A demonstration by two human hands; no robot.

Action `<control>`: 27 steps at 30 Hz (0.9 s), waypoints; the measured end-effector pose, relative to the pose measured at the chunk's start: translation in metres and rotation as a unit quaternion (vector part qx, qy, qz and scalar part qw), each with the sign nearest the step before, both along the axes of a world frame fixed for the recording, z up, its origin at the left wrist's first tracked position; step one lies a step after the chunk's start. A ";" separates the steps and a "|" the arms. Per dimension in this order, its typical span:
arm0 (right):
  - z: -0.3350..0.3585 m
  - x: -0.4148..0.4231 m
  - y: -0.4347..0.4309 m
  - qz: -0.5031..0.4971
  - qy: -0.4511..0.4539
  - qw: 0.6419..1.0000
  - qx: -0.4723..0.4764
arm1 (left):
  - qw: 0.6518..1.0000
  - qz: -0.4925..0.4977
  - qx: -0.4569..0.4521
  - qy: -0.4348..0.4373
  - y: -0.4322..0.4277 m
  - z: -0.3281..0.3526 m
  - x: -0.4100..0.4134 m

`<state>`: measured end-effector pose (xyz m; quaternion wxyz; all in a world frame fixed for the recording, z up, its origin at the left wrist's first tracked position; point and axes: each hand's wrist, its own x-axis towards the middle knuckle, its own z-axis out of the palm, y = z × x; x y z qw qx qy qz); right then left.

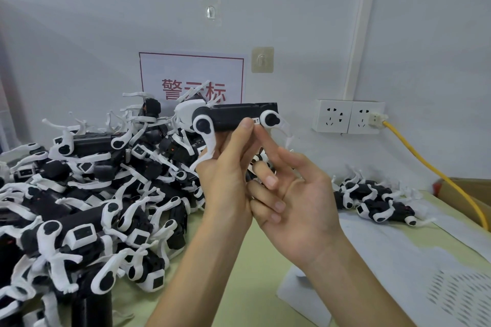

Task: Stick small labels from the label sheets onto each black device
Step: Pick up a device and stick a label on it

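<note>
Oblong black plastic device (pixel 233 117): seemingly light, rigid, legs fragile. Left hand (pixel 228 175) grips body; right hand (pixel 297 202), forefinger straight, presses small white label (pixel 256 121), 3 o'clock end.

Left hand (pixel 225 175) raised, fingers (pixel 245 127) curled, right hand (pixel 297 202) forefinger extended upward

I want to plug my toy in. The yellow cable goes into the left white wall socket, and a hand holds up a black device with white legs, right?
The head view shows the yellow cable in the right white wall socket, not the left. The left hand does hold up the black device with white legs.
</note>
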<state>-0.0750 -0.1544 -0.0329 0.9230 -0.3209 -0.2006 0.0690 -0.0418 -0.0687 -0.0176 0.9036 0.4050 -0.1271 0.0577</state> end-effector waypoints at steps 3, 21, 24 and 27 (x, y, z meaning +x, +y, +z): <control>-0.001 0.000 0.000 -0.005 -0.002 1.000 -0.007 | 1.000 0.021 0.018 -0.003 -0.001 0.000 -0.001; -0.003 0.001 -0.001 -0.010 0.005 1.000 -0.019 | 0.992 0.101 -0.012 0.080 -0.009 -0.006 0.002; -0.003 0.001 0.000 -0.010 0.008 1.000 -0.012 | 0.990 0.108 -0.023 0.092 -0.010 -0.006 0.003; -0.003 0.001 0.002 -0.005 0.020 1.000 0.014 | 0.989 0.107 -0.044 0.096 -0.008 -0.005 0.004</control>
